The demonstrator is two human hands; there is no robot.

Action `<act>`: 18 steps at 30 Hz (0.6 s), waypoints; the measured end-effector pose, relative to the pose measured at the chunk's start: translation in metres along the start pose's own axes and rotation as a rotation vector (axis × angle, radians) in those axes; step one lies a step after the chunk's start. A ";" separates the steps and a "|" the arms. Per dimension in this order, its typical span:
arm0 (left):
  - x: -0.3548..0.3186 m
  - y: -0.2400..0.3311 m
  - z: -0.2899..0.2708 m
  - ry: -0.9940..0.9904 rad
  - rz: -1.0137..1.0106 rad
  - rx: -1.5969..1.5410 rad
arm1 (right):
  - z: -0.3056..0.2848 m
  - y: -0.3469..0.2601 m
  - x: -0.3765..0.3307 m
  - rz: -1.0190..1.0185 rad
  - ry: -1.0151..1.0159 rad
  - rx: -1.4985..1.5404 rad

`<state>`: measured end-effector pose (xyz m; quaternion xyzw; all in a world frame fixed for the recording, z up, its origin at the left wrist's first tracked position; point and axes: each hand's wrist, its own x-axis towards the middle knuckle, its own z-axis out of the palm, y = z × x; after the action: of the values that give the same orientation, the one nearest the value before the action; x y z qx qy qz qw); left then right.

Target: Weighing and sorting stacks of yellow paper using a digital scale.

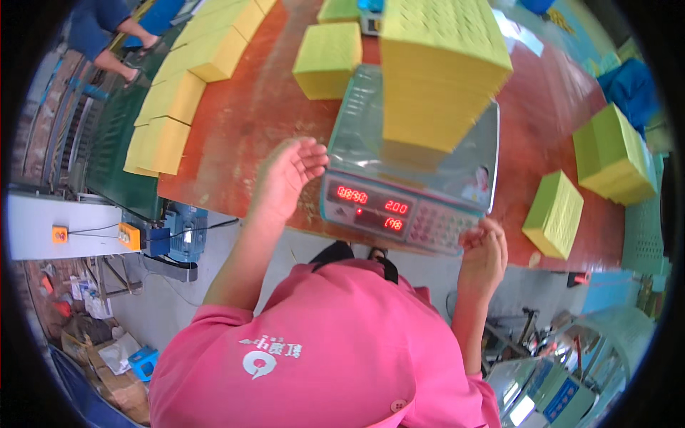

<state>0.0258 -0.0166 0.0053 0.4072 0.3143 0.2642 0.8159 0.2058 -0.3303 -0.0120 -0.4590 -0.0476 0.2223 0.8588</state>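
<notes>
Left hand [289, 175] sits at centre-left of the frame, fingers spread apart and loosely curled, holding nothing, fingertips just beside the near-left corner of the weighing scale [410, 182]; whether they touch the housing cannot be told. Right hand [485, 250] at lower right of centre, fingers bent toward the scale's near-right corner by the keypad, gripping nothing visible; contact likely, not certain. Largest to smallest: red table [250, 121] fills the upper half of the frame; tall yellow paper stack [439, 68] stands on the scale pan at upper centre, overhanging it toward the right; scale below it with lit red display facing the person; loose yellow stacks lie in a row at upper left [189, 78], one block [328, 57] at upper centre-left, two more at right [617, 153] [555, 214]; small orange switch box [129, 235] at lower left on a grey machine frame. Risks, judged: the stack is tall and sits off-centre, so any nudge to the scale body from either hand could shear the upper sheets and slide them off toward the right. Hand pressure on the housing would also falsify the reading. Scale sits close to the near table edge; a pull toward the person could tip it off. Another person's legs [118, 43] show at far upper left, well apart
</notes>
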 end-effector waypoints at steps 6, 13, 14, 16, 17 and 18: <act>0.041 0.041 -0.009 0.002 0.250 0.333 | 0.068 0.017 -0.016 0.102 -0.219 -0.054; 0.143 0.088 0.001 -0.117 0.851 1.151 | 0.135 0.057 -0.021 0.196 -0.311 -0.101; 0.157 0.090 0.001 -0.163 0.947 1.233 | 0.138 0.061 -0.022 0.185 -0.305 -0.103; 0.188 0.097 -0.001 -0.224 1.053 1.309 | 0.143 0.070 -0.028 0.229 -0.286 -0.183; 0.206 0.103 -0.004 -0.210 0.997 1.289 | 0.146 0.075 -0.032 0.254 -0.293 -0.147; 0.223 0.109 -0.005 -0.196 0.941 1.269 | 0.150 0.078 -0.035 0.243 -0.288 -0.145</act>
<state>0.1504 0.1965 0.0270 0.9056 0.1267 0.3145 0.2549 0.1053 -0.1926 0.0155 -0.4856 -0.1303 0.3836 0.7746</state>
